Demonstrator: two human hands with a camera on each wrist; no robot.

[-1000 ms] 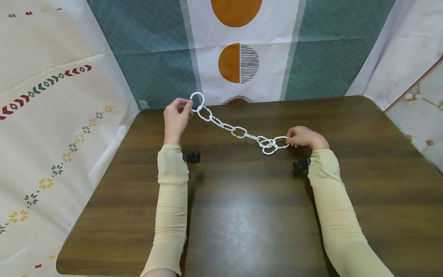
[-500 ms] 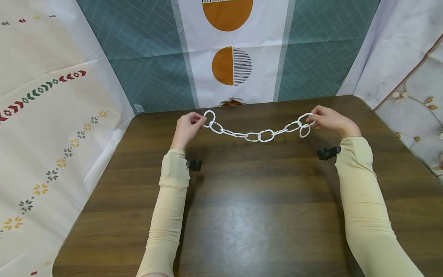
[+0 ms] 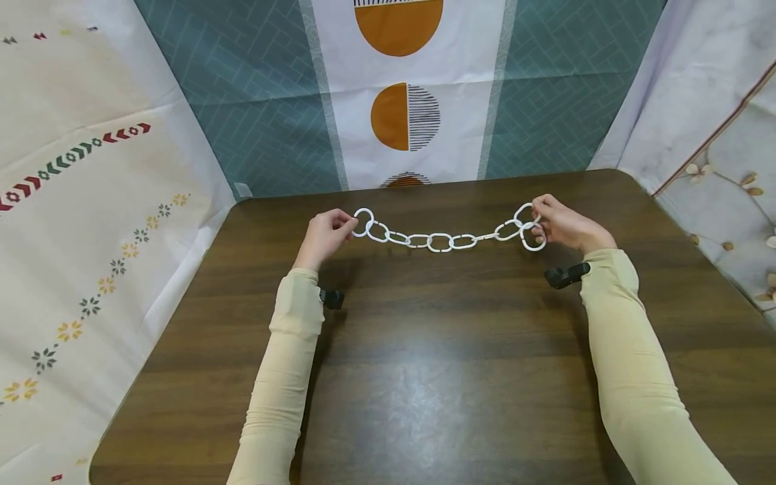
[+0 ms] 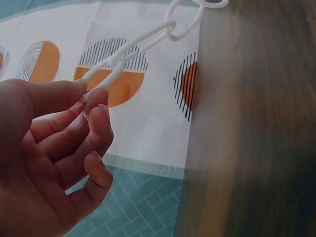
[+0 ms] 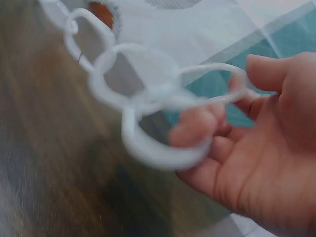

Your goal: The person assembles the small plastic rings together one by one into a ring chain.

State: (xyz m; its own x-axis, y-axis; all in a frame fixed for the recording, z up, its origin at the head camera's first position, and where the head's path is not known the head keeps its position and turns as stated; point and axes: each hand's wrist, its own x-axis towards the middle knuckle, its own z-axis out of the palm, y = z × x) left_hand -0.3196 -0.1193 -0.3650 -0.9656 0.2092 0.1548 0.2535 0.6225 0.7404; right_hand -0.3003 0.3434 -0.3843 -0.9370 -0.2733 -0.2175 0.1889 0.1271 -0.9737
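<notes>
A white chain of linked oval rings (image 3: 440,242) sags in a shallow curve between my two hands, over the far half of the table. My left hand (image 3: 327,236) pinches its left end link (image 4: 106,74) between thumb and index finger, the other fingers loosely bent. At the opposite end my right hand (image 3: 566,223) pinches another link (image 5: 215,69) between thumb and fingers. Beside that link an extra one (image 5: 163,148) dangles against the curled fingers of the right hand, blurred in the right wrist view.
Under the chain lies a dark brown wooden table (image 3: 412,377) with rounded corners. Behind its far edge hangs a teal and white cloth (image 3: 267,101) with orange circles. Patterned light cloths (image 3: 91,236) hang at both sides. A black camera (image 3: 566,275) is strapped at each wrist.
Both hands have moved right and the right one also up and away, spreading the bunched right end of the chain. Over the last half second the hands have lowered slightly and come a little closer.
</notes>
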